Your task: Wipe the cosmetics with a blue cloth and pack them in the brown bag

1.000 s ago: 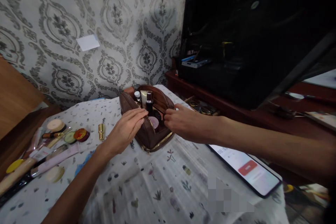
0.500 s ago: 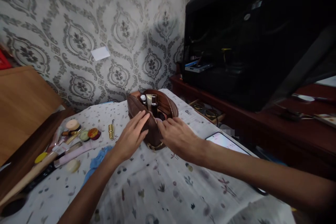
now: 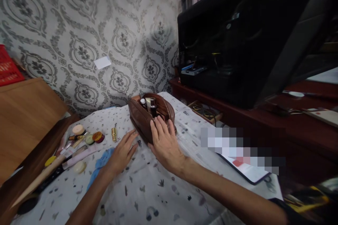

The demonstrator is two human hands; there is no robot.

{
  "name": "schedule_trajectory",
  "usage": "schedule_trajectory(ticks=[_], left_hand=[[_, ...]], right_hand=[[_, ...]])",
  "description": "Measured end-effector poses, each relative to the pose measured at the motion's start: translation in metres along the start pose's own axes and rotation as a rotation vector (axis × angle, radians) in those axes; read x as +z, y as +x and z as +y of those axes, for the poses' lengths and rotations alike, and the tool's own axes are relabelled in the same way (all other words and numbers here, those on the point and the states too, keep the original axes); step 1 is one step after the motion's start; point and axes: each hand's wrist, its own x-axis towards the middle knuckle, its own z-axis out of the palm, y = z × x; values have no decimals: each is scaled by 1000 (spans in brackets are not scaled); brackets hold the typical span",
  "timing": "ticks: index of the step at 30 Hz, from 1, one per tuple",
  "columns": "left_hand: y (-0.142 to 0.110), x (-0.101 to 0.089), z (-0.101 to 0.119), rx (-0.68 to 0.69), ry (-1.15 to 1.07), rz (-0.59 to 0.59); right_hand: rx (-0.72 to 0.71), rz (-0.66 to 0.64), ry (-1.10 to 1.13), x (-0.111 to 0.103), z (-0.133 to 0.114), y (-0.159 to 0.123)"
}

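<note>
A brown zip pouch (image 3: pixel 141 116) stands unzipped on the patterned white cloth. Out of its opening rise a white-capped bottle (image 3: pixel 143 101), a pale tube (image 3: pixel 148 104) and a dark bottle with a shiny cap (image 3: pixel 153 104). My right hand (image 3: pixel 166 145) lies against the near end of the pouch, fingers stretched out over its edge and hiding part of the opening. To the left, my left hand (image 3: pixel 121 154) hovers or rests beside the pouch with its fingers apart, holding nothing. A small gold tube (image 3: pixel 113 134) lies beyond that hand.
Makeup items spread at left: a round beige sponge or compact (image 3: pixel 78 129), an amber jar (image 3: pixel 98 137), a pink-handled brush (image 3: pixel 79 158). Blue cloth (image 3: pixel 100 164) lies by my left forearm. A phone (image 3: pixel 250 170) is at right, below a large dark screen (image 3: pixel 224 49).
My right hand has let go of the pouch's edge and opened out over its near end. My left hand has come off the pouch's side. The view has shifted slightly.
</note>
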Motion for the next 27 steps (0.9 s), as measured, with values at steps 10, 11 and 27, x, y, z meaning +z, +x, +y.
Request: schedule_trajectory(ticks=[10,11,27], left_hand=[[-8,1,-45,-96,-67,159],[5,-8,-45,-90,-71,203],[234,-8,-23,-343,470,-144]], right_hand=[[-279,-16,322,43,-37,-25],[-270,-88,355,45,-41,-24],[-172,-455,610,67,-57,-25]])
